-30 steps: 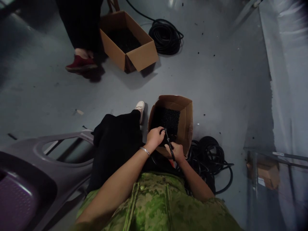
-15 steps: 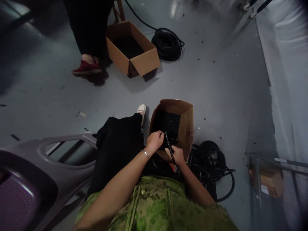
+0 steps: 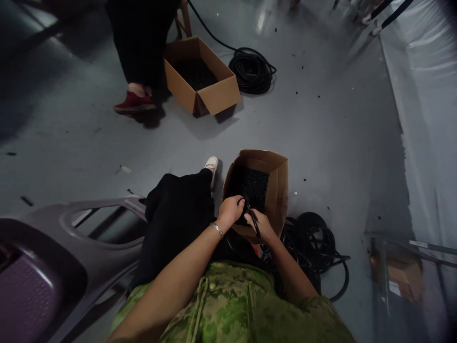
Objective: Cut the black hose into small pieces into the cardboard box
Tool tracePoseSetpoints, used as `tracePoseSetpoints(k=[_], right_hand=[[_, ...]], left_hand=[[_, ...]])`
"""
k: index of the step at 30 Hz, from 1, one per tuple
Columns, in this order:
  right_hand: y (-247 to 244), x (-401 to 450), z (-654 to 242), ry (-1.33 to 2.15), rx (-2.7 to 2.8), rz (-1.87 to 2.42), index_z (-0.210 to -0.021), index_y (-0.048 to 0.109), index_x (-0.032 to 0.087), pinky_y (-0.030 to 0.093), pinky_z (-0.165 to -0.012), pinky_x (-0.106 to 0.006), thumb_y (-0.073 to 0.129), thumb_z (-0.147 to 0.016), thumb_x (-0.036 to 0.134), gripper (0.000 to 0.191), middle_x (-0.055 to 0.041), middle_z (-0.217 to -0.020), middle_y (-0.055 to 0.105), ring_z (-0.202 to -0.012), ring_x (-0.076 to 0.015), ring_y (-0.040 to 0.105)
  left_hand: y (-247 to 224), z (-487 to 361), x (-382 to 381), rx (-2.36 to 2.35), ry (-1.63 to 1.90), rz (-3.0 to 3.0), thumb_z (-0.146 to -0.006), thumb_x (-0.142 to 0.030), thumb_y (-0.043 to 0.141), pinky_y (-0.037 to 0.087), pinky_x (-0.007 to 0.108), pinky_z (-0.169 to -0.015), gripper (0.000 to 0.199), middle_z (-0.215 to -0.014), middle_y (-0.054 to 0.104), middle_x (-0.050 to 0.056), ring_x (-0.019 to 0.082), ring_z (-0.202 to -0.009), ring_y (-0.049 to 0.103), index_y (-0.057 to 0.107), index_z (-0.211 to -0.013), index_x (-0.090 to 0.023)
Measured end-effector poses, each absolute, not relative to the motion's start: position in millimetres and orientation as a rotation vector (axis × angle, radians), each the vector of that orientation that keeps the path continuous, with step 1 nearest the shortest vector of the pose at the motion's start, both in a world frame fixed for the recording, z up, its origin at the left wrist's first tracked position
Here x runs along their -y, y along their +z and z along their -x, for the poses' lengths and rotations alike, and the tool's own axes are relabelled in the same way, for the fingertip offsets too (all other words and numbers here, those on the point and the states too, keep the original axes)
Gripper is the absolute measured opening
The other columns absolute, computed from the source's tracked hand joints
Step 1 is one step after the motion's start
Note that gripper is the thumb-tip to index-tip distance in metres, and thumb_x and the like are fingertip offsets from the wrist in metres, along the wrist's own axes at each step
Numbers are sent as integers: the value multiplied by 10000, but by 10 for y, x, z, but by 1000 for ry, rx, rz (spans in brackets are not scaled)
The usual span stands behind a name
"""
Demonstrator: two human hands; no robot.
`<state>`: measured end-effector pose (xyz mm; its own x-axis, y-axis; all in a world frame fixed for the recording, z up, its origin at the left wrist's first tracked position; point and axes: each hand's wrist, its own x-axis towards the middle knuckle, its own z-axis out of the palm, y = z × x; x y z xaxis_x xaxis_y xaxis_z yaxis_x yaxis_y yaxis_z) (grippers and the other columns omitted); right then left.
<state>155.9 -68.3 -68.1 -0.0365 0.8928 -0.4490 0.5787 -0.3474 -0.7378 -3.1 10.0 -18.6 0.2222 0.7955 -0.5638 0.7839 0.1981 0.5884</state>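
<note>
The person in the green patterned top is holding a pair of black scissors (image 3: 254,225) in the right hand (image 3: 260,226), over the near part of an open cardboard box (image 3: 280,186). The handles are lying between the thumb and the curled fingers, which are closing around them, and one dark handle loop is showing below, toward the person's body. The front of the scissors is pointing away and a little left, just beside the fingertips of the left hand (image 3: 230,210). I cannot tell if the blades are apart, because they are mixing with the dark behind. The left fingers are bending inward, close to one another, near something thin and black; what they are pinching, I cannot tell. A silver bracelet (image 3: 217,229) is sitting on the left wrist. Many small black pieces (image 3: 256,182) are lying inside the box, beyond the fingers. To the right of the box, loops of black hose (image 3: 314,234) are resting on the floor. Farther away, a second box (image 3: 221,96) is standing beside another person's red shoe (image 3: 133,102).
</note>
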Motion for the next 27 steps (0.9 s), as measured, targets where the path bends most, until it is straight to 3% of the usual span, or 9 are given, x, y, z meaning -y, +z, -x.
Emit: tracePoseSetpoints(k=[4,10,13,27], right_hand=[[-679,669,-1579,1304,1568,1871,-990,683,205,496,-731,-259,564,-917,459,289,-47,-920,726,-822,-185,666],[-654,732,-1601,1350,1520,1939,-657,561,204,413,-547,-215,523,-925,516,413,14,-530,586,-511,-127,567],[-674,796,-1605,1261,1553,2001,-582,523,215,357,-492,-212,537,-911,553,472,17,-455,540,-453,-125,535],[-857,1087,-1472,966,1546,2050,-540,538,187,289,-477,-221,475,-879,675,598,-1,-482,512,-469,-100,436]], left_hand=[[-179,22,-102,-1529,15,-1581,-981,-295,462,481,251,-880,334,-1111,767,70,205,-1065,685,752,-1137,-238],[-162,18,-126,-1479,-26,-1602,-987,-302,448,468,248,-823,346,-1066,774,74,199,-988,694,758,-1114,-216],[-165,2,-131,-1487,-55,-1617,-989,-305,440,460,247,-806,348,-1074,770,82,200,-988,691,759,-1094,-214],[-188,-51,-105,-1500,-140,-1636,-974,-303,442,497,284,-833,353,-1129,757,96,239,-1056,691,736,-1143,-205]])
